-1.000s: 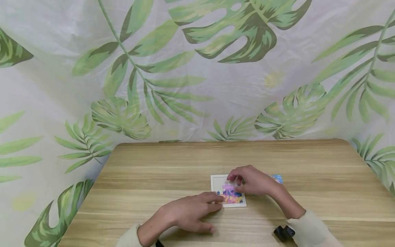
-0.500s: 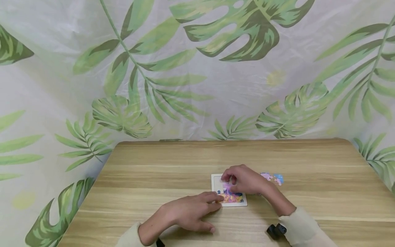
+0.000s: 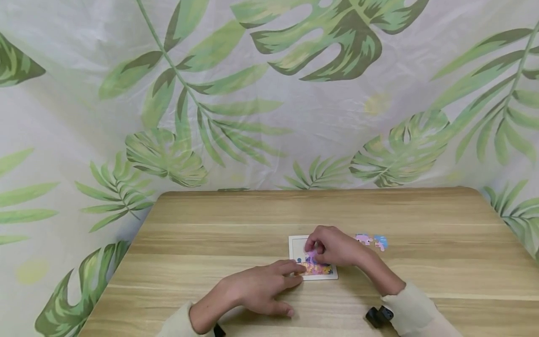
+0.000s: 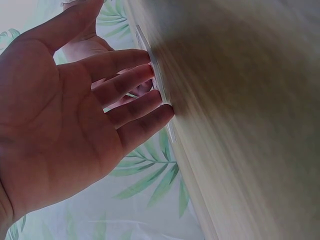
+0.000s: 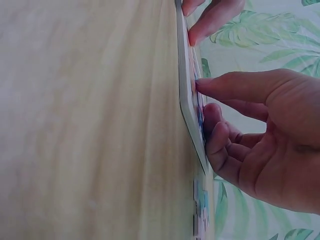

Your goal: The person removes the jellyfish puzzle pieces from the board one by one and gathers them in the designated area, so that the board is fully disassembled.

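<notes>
A jigsaw puzzle in a white frame tray [image 3: 332, 276] lies on the table, its lower part filled with pink, yellow and blue picture pieces. My left hand [image 3: 265, 288] rests fingertips on the tray's lower left side, fingers extended; the left wrist view shows those fingers [image 4: 135, 107] along the tray edge. Over the puzzle, my right hand [image 3: 337, 245] has its thumb and curled fingers around a pink-purple puzzle piece [image 3: 311, 256]. In the right wrist view the right thumb [image 5: 235, 87] touches the puzzle surface, the other fingers curled beside it. The right hand partly hides the tray's upper right.
Loose puzzle pieces, one pink [image 3: 364, 239] and one blue and pink [image 3: 381, 242], lie on the wooden table [image 3: 210, 224] right of the tray. A leaf-patterned cloth [image 3: 252, 117] hangs behind the table. A small black device [image 3: 379, 317] sits by the right sleeve.
My right hand has shifted slightly left over the puzzle and its fingers have closed in around the pink-purple piece, uncovering the loose pieces at right. The left hand has stayed in place.
</notes>
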The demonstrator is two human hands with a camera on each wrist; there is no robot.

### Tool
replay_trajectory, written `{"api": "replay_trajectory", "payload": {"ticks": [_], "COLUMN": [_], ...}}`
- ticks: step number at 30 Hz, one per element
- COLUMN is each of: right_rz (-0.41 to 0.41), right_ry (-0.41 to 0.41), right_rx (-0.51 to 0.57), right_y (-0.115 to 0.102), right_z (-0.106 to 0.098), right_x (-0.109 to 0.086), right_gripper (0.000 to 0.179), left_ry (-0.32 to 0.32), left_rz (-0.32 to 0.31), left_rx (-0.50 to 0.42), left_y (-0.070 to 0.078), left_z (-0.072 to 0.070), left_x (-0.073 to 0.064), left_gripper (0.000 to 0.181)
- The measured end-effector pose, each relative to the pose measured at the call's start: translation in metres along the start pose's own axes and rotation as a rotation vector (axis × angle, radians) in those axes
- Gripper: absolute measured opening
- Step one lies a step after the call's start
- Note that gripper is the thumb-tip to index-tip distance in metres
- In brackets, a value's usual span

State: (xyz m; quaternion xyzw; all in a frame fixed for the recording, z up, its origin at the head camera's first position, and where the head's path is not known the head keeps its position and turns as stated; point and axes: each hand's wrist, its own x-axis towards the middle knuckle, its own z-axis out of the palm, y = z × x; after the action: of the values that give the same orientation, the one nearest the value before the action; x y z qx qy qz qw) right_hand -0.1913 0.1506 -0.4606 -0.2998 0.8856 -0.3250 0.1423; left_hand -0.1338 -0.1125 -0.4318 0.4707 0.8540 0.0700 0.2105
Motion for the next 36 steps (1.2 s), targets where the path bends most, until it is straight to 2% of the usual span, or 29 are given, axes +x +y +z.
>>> {"api": "replay_trajectory", "payload": {"ticks": [6, 12, 17, 23, 29, 36], "right_rz": [0.003, 0.019, 0.035, 0.054, 0.024, 0.025], "right_ry": [-0.021, -0.036, 0.000, 0.005, 0.004, 0.008], "right_rx": [-0.010, 0.040, 0.001, -0.009, 0.012, 0.061], "right_y": [0.0005, 0.0041, 0.0037, 0.0012, 0.0014, 0.0024], "right_z": [-0.0006, 0.0015, 0.0023, 0.0022, 0.0024, 0.0028], "right_x": [-0.0006, -0.0012, -0.0028, -0.0032, -0.0018, -0.0009], "right_gripper": [0.037, 0.035, 0.039, 0.033, 0.031, 0.030], "left_ry": [-0.003, 0.003, 0.003, 0.006, 0.008, 0.013], "left_rz": [-0.005, 0.001, 0.004, 0.004, -0.002, 0.005], "left_rx": [0.000, 0.009, 0.006, 0.001, 0.001, 0.011], "left_y": [-0.0003, -0.0006, -0.0015, -0.0010, -0.0005, -0.0008], "left_z": [0.0007, 0.0018, 0.0014, 0.0010, 0.0015, 0.0021], "left_x": [0.0001, 0.0003, 0.0009, 0.0004, -0.0002, 0.0000], "left_gripper": [0.068, 0.067, 0.067, 0.067, 0.067, 0.067]}}
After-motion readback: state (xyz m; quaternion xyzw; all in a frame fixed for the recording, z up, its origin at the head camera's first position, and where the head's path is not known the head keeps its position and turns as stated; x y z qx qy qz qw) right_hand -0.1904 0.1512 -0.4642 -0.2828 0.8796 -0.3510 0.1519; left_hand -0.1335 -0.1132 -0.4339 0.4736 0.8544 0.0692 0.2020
